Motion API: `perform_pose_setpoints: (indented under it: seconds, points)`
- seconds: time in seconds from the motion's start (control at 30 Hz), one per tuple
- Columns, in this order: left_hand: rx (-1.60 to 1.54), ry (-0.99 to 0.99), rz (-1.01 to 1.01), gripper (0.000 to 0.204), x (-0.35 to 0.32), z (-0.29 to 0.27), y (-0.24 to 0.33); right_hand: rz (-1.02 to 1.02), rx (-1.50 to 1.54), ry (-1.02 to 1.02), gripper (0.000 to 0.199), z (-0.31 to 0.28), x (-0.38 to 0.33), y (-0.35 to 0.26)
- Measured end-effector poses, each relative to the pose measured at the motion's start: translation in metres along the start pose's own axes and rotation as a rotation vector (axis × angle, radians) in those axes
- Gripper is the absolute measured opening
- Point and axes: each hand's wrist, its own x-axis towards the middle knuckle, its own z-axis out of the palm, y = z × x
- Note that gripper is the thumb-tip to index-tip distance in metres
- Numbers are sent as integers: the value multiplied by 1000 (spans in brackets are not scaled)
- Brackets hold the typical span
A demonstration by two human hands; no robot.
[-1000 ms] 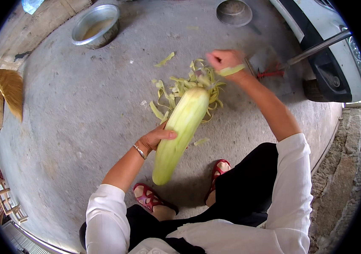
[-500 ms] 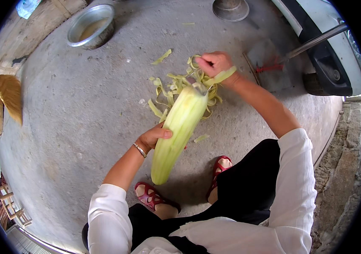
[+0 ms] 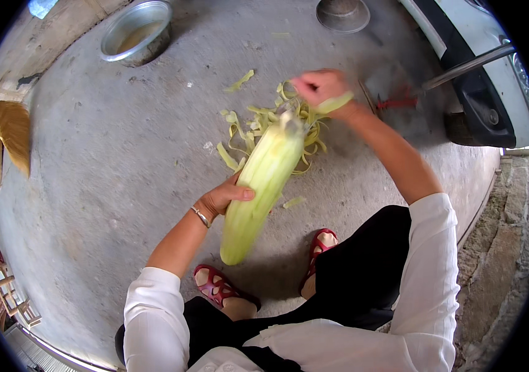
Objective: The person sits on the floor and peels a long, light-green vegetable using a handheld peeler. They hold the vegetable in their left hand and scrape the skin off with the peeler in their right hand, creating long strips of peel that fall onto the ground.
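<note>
My left hand is wrapped round the side of a long, pale green peeled gourd, its thumb lying on top. The gourd slants over the floor, its stem end pointing away from me and its rounded end above my feet. Just beyond the stem end, to the right, my right hand is closed and blurred by motion; what it grips cannot be made out. A strip of peel lies against the right wrist. Below and behind the stem end, curled green peelings are heaped on the concrete.
A metal basin with cloudy liquid stands at the far left, and a round metal pan at the far right. A white vehicle's front juts in on the right. A straw broom leans at the left. My red sandals are beneath the gourd.
My right hand has shifted slightly right, away from the gourd's stem end, and the peel strip by its wrist has moved with it. My left hand keeps its hold on the gourd.
</note>
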Motion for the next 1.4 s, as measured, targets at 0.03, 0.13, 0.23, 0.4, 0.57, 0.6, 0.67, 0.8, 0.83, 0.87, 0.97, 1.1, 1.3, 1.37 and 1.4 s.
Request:
perform_pose_setpoints:
  seconds: [0.03,0.13,0.23,0.4,0.57,0.6,0.67,0.8,0.83,0.87,0.97,1.1,1.3,1.37,1.4]
  points:
    - [-14,16,-21,81,-5,-6,2,-102,70,6,28,12,8,-18]
    - [-25,46,-55,83,-5,-12,2,-204,-33,-162,26,17,6,-25]
    - [21,82,-18,83,0,-4,-5,-102,-355,-171,24,-22,3,25]
    - [60,131,-71,86,-8,-19,-9,-109,-123,-131,26,7,3,-7]
    - [22,83,-81,89,0,-16,-13,-181,-189,-139,28,4,-9,16]
    - [-10,82,-86,89,1,-14,-13,-122,-247,-131,28,-11,-8,23]
    - [85,68,-62,90,3,-13,-8,-25,-253,-83,30,-18,-7,25]
    - [103,122,-68,93,-7,-14,-4,-193,-30,-230,31,19,-5,-16]
    - [93,107,-83,94,-6,-15,-6,-128,-103,-256,32,15,-7,0]
    - [84,92,-97,95,-5,-19,-11,-63,-175,-282,32,5,-11,23]
    - [188,75,-54,98,2,-16,-10,65,-183,-244,30,-21,-12,28]
    - [203,142,-86,102,-2,-8,4,19,-30,-289,23,11,-10,1]
    - [314,137,-31,99,5,-4,3,53,-186,-219,21,-9,-9,16]
    - [313,175,-30,100,4,-6,5,-165,-114,-320,21,17,-6,-14]
    - [312,186,-27,100,3,-6,5,-271,-86,-371,21,24,-6,-24]
